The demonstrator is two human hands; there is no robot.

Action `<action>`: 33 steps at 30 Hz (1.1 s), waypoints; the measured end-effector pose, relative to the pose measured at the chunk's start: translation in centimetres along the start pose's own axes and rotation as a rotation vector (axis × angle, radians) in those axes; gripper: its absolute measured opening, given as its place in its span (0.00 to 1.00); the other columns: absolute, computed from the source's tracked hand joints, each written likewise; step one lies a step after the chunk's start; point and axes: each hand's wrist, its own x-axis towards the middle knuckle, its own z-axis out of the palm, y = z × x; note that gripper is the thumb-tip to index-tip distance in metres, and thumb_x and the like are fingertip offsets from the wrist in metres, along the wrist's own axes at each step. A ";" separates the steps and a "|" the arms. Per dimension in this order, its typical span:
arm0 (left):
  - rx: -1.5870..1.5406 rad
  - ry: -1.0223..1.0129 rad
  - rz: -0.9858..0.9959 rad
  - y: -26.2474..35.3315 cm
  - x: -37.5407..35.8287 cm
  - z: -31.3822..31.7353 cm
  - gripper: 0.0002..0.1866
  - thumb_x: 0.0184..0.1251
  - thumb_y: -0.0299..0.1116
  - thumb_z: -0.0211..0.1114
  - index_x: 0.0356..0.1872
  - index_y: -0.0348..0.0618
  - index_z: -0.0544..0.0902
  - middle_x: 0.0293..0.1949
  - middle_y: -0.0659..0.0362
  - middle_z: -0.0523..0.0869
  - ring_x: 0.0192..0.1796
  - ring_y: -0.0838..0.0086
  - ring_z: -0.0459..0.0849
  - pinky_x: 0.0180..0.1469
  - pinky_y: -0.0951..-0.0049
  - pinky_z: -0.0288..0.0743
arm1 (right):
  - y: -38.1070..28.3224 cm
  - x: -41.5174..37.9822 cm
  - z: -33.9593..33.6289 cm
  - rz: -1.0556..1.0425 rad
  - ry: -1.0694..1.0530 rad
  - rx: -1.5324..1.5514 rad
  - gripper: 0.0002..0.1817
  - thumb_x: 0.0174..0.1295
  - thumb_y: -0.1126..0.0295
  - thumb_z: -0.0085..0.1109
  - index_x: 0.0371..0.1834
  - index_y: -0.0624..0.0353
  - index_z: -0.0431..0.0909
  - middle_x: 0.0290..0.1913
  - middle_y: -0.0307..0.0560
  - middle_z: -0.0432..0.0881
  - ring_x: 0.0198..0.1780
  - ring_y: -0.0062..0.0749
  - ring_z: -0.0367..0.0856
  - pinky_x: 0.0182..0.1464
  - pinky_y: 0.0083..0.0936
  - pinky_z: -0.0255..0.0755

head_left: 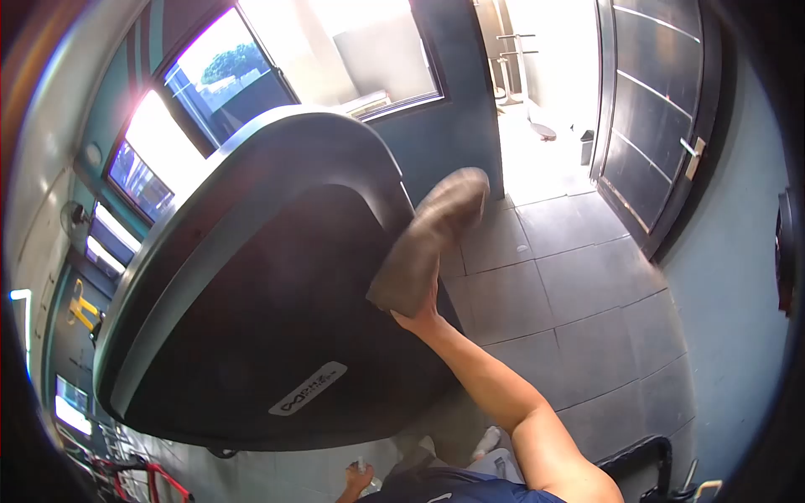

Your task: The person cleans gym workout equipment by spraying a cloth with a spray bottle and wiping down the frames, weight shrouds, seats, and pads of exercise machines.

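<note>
A large black machine panel (277,277) with a rounded grey rim fills the middle of the head view. My right hand (422,317) reaches up along its right side, gripping a brown cloth (423,239). Blurred by motion, the cloth overlaps the panel's right edge and hides most of my fingers. Low in the view, in front of my body, my left hand (356,484) is closed around a small clear bottle (372,484) with a whitish top. A light logo plate (309,388) is fixed to the lower part of the panel.
To the right, a dark door (654,109) stands ajar beside a bright doorway with a scale-like stand (537,126). Grey tiles (511,289) cover the floor. A black metal frame (646,453) is at lower right, a red frame (151,474) at lower left. Windows line the far wall.
</note>
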 end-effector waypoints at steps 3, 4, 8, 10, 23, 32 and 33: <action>-0.123 -0.103 -0.130 -1.3 -3.3 -4.3 0.26 0.57 0.52 0.60 0.42 0.38 0.87 0.43 0.38 0.88 0.53 0.43 0.84 0.59 0.52 0.75 | -3.0 1.6 2.0 0.048 -0.001 0.273 0.47 0.51 0.51 0.70 0.70 0.63 0.59 0.67 0.68 0.63 0.72 0.62 0.58 0.71 0.59 0.51; -0.118 -0.091 -0.095 -0.6 -2.4 -3.5 0.24 0.57 0.51 0.60 0.39 0.37 0.87 0.41 0.39 0.88 0.50 0.43 0.85 0.55 0.51 0.77 | -5.5 4.6 0.1 -0.063 0.025 0.220 0.47 0.52 0.49 0.70 0.70 0.64 0.59 0.66 0.68 0.63 0.71 0.61 0.59 0.69 0.58 0.53; -0.147 0.127 -0.005 4.1 0.1 0.8 0.22 0.57 0.49 0.61 0.32 0.35 0.87 0.36 0.39 0.88 0.45 0.41 0.86 0.49 0.47 0.79 | -13.2 20.3 -4.0 -0.232 0.024 0.074 0.46 0.51 0.45 0.72 0.68 0.62 0.66 0.63 0.64 0.71 0.64 0.55 0.71 0.64 0.46 0.66; -0.122 -0.060 -0.056 5.2 1.3 1.8 0.23 0.57 0.49 0.61 0.37 0.36 0.86 0.39 0.39 0.88 0.45 0.43 0.87 0.48 0.47 0.80 | -13.7 24.5 -5.1 -0.159 -0.234 0.168 0.45 0.50 0.46 0.73 0.68 0.60 0.69 0.64 0.62 0.73 0.62 0.56 0.76 0.63 0.43 0.70; -0.308 -0.477 -0.030 23.9 9.4 2.4 0.20 0.56 0.47 0.64 0.37 0.38 0.88 0.37 0.41 0.88 0.45 0.48 0.88 0.47 0.50 0.80 | 4.4 9.1 -5.7 0.093 -0.782 0.537 0.52 0.38 0.61 0.76 0.70 0.67 0.63 0.68 0.66 0.66 0.73 0.60 0.62 0.72 0.48 0.58; -0.525 -0.351 -0.288 33.8 7.2 -0.8 0.20 0.58 0.47 0.65 0.35 0.37 0.86 0.35 0.41 0.88 0.43 0.51 0.89 0.45 0.51 0.80 | 1.6 21.6 -2.3 -0.441 -0.624 0.893 0.65 0.38 0.45 0.79 0.77 0.66 0.53 0.76 0.79 0.43 0.78 0.78 0.41 0.74 0.64 0.45; -0.554 -0.324 -0.353 35.1 6.5 -1.1 0.20 0.58 0.47 0.65 0.35 0.37 0.86 0.35 0.41 0.88 0.43 0.52 0.89 0.44 0.51 0.80 | 3.5 20.1 -1.2 -0.447 -0.650 0.954 0.65 0.40 0.44 0.78 0.78 0.65 0.52 0.78 0.82 0.37 0.78 0.79 0.39 0.74 0.66 0.42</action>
